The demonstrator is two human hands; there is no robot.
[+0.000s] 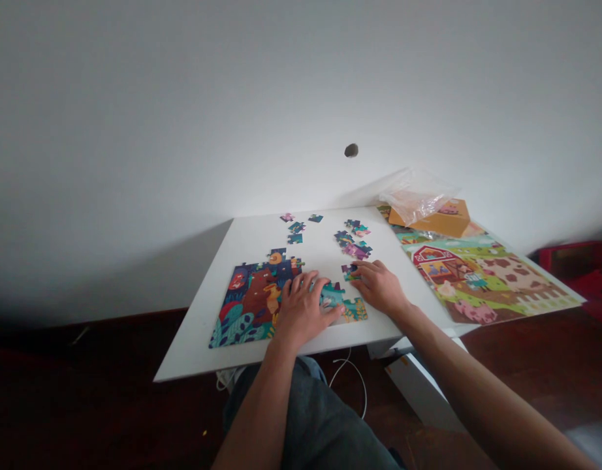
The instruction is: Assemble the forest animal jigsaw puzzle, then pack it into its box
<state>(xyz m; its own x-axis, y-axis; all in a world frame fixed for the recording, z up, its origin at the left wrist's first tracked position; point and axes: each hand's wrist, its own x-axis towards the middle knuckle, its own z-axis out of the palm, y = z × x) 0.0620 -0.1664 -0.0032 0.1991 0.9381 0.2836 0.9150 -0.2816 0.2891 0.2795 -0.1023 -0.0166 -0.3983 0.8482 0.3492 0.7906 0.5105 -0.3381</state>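
Note:
A partly joined jigsaw puzzle with a bear and dark leaves lies near the front of the white table. My left hand rests spread on it, fingers apart, covering its middle. My right hand is just above the puzzle's right end, its fingers closed on a puzzle piece of purple and teal. That piece sits close to the joined right part, apart from it as far as I can see. Loose puzzle pieces lie beyond my right hand, and several others lie beyond the puzzle's top edge.
On the right lies a farm picture sheet with a barn and cows, overhanging the table. Behind it are an orange card box and a clear plastic bag. A white wall stands behind the table. A white cable hangs below.

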